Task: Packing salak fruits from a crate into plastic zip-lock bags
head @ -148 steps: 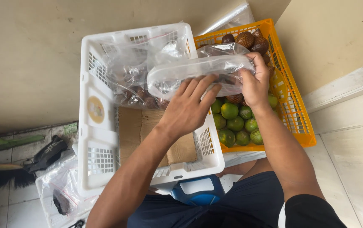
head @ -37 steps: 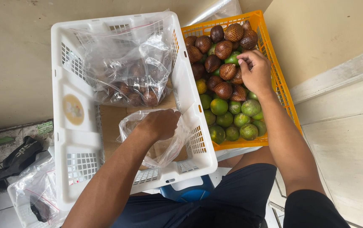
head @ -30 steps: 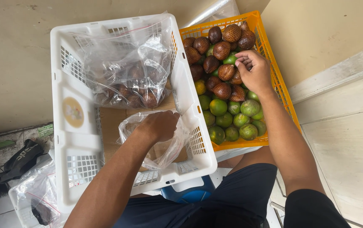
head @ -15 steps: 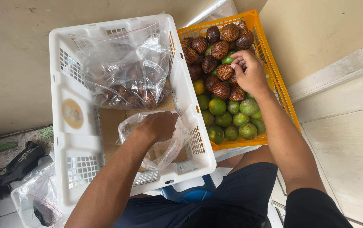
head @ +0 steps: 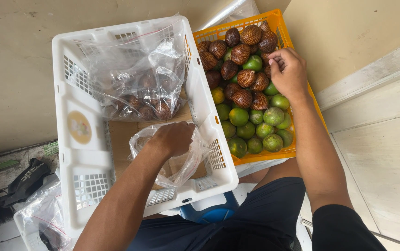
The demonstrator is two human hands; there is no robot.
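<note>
I see one filled bag point(head: 139, 88) lying in the white crate point(head: 76, 162); my left hand point(head: 174, 138) grips an empty bag point(head: 181, 165) there, my right hand point(head: 287, 72) pinches a snake fruit point(head: 268, 69) beside it.

Your left hand point(head: 174, 138) is gripping the crumpled clear plastic bag point(head: 181, 160), which is sagging open inside the white slatted plastic crate point(head: 81, 160). Your right hand point(head: 287, 72) is pinching a brown scaly snake fruit point(head: 269, 69) just right of that crate.
</note>
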